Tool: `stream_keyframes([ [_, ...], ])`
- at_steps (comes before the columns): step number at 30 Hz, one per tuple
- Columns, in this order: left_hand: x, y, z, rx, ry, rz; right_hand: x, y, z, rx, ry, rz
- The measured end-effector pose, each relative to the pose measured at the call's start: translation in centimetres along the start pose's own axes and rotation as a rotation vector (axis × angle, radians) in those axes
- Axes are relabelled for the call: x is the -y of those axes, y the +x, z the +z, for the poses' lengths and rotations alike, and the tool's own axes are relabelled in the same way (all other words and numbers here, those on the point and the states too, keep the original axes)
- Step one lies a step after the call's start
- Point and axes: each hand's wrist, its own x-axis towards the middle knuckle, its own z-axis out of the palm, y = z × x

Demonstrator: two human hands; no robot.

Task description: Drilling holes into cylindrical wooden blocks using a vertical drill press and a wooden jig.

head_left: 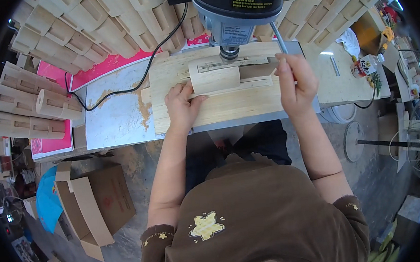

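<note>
A pale wooden cylinder (219, 80) lies on its side on a wooden board (237, 104), beneath the chuck (229, 53) of a drill press (240, 13). My left hand (183, 105) grips the cylinder's left end, thumb along its near side. Thin wooden guide strips (257, 82) run beside and beyond the cylinder. To the right, my right hand (296, 83) is raised with curled fingers around the lower end of the press's metal lever (279, 37). The drill bit and its contact with the wood cannot be made out.
Stacks of slotted wooden cylinders (85, 18) line the back and left of the bench. A black cable (136, 90) loops across the white board. At right stands a plastic bottle (367, 65). An open cardboard box (105, 201) and a white bucket (340, 113) are on the floor.
</note>
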Motion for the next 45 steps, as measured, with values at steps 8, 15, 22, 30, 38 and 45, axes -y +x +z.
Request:
stream_keyframes([
  [8, -1.1, 0.6, -0.3, -0.051, -0.012, 0.066, -3.7, -2.0, 2.6, -0.046, 0.048, -0.143],
  [15, -1.5, 0.1, -0.6, -0.011, 0.158, 0.025, 0.3, 3.5, -1.6, -0.017, -0.091, -0.178],
  [22, -3.4, 0.5, 2.5, 0.021, 0.157, -0.001, -1.9, 17.0, 1.0, 0.046, -0.192, -0.059],
  [30, -3.1, 0.7, 2.5, 0.046, 0.137, 0.021, 1.3, 15.0, -1.6, 0.187, -0.064, 0.206],
  [38, -3.2, 0.4, 2.3, 0.055, 0.106, 0.021, 2.6, 4.8, -3.1, 0.184, 0.015, 0.096],
  [45, -2.9, 1.0, 2.4, 0.052, 0.108, 0.040, -2.7, -1.0, 1.3, -0.023, 0.140, -0.051],
])
